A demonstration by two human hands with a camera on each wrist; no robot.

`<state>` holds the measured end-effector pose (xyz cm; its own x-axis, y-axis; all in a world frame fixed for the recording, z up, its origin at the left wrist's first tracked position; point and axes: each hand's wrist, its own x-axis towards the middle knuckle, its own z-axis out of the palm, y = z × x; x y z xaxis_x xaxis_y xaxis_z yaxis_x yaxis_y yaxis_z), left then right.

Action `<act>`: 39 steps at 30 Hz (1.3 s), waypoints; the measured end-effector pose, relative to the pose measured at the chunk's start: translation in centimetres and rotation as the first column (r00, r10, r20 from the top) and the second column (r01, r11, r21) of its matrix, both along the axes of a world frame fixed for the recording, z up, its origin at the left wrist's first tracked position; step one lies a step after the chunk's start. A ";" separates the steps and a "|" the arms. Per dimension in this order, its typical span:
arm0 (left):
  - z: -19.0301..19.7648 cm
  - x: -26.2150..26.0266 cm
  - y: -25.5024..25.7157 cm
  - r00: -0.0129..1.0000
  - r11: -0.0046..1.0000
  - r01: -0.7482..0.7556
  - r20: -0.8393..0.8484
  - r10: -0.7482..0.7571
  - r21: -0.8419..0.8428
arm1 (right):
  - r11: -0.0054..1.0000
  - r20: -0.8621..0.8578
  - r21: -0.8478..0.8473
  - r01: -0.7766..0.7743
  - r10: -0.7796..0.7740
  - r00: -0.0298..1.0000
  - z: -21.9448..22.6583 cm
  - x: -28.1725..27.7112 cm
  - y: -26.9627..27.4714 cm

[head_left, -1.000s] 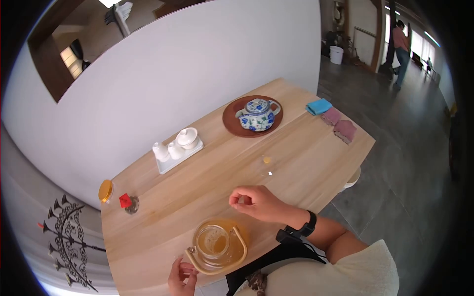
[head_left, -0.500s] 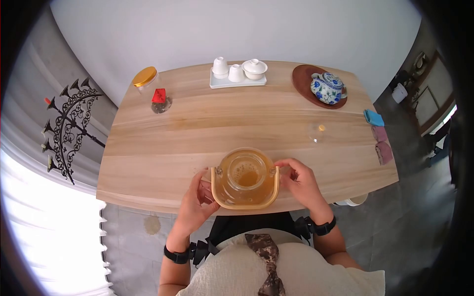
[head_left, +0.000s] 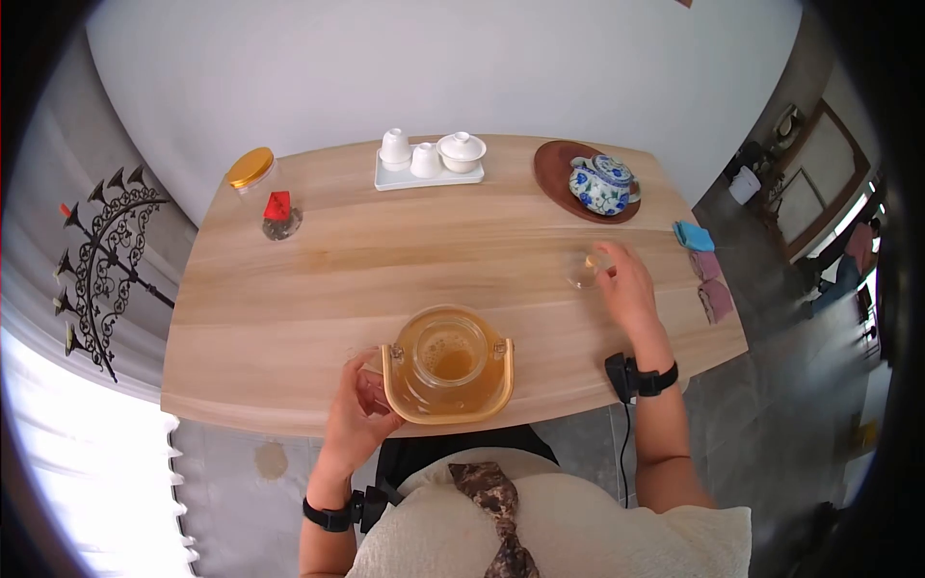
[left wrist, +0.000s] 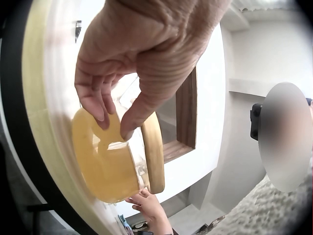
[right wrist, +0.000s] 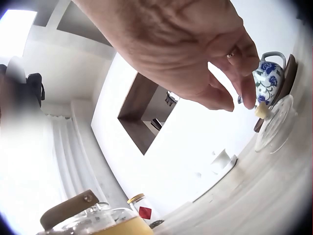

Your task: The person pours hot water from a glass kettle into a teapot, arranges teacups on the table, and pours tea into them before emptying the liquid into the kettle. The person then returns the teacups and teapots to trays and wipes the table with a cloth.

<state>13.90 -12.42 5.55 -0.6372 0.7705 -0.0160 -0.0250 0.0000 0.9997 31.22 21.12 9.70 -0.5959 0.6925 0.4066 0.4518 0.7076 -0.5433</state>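
Note:
A glass teapot [head_left: 450, 371] of amber liquid stands near the table's front edge, lidless, its pale bail handle [head_left: 448, 418] folded toward the person. The left hand [head_left: 355, 424] holds it at the spout side; thumb and fingertips touch the glass in the left wrist view. Farther right on the table lies a clear glass lid [right wrist: 276, 126] with a small yellowish knob [right wrist: 262, 110]. The right hand [head_left: 628, 291] reaches over it. Its index fingertip is right at the knob, with the thumb spread apart from the fingers.
A white tray [head_left: 429, 180] with white cups and a lidded bowl stands at the back. Right of it, a blue-flowered teapot [head_left: 602, 185] sits on a brown round board [head_left: 553, 171]. A gold-lidded jar [head_left: 252, 168] stands left; folded cloths [head_left: 704, 265] lie at the right edge.
The right hand has left the glass teapot's side and moved right and away from the person to the glass lid. The left hand stays at the teapot. The head view has turned from its earlier tilt.

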 end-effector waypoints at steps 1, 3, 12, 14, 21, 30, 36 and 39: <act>-0.1 0.1 -0.1 1.000 1.000 -0.017 0.012 0.017 -0.002 | 0.999 0.069 0.044 -0.001 -0.002 0.998 0.0 -0.4 0.5; -0.1 0.0 0.0 1.000 1.000 -0.009 0.002 0.009 -0.008 | 0.995 0.152 0.091 -0.037 0.022 0.988 -0.5 -0.9 1.6; -0.1 0.2 0.2 0.999 0.999 -0.028 -0.021 0.027 -0.037 | 0.977 0.090 0.029 -0.212 0.209 0.974 3.8 -3.0 -1.8; 0.0 0.1 0.2 0.998 0.997 -0.040 -0.048 0.037 -0.060 | 0.928 0.045 -0.041 -0.370 0.372 0.927 7.3 -4.0 -6.4; 0.4 0.2 0.2 0.992 0.992 -0.057 -0.116 0.044 -0.112 | 0.638 0.144 -0.005 -0.770 0.762 0.631 8.9 -6.3 -12.8; -0.1 0.2 0.1 0.994 0.995 -0.049 -0.104 0.040 -0.086 | 0.552 0.312 0.044 -0.832 0.784 0.537 7.8 -7.1 -13.2; 0.4 0.1 -0.1 0.991 0.994 -0.035 -0.131 0.022 -0.101 | 0.662 0.299 0.118 -0.740 0.687 0.662 8.0 -6.4 -14.6; 0.5 0.2 -0.3 0.988 0.995 -0.036 -0.156 0.021 -0.093 | 0.714 0.295 0.131 -0.688 0.635 0.714 8.6 -4.4 -15.1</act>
